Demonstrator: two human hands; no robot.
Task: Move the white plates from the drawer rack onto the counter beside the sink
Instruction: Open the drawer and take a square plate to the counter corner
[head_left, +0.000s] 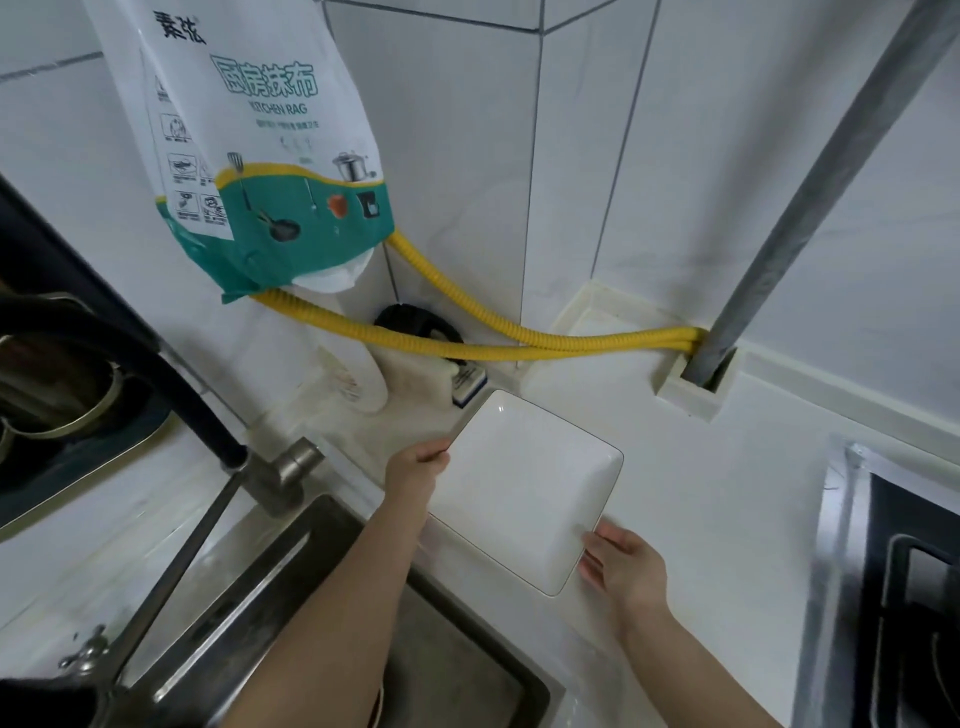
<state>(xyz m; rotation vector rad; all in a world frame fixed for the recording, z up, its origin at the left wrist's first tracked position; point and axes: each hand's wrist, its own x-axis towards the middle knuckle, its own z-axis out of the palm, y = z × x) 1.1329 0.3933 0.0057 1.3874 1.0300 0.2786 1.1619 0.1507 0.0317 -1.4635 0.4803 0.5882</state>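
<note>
This is a home kitchen. A steel sink with a dark-spouted tap is set into a white desk, and the edge of a gas hob shows at the right. White wall tiles back the corner, where a hanging pack printed "KITCHEN RAG" sits above 2 yellow corrugated hoses. Pots stand at the left.

A square white plate with rounded corners and a thin dark rim line lay flat, face up, on the white counter, turned cornerwise to the counter's edge. It sat just right of the steel sink, with the stove well apart on its other side.
</note>
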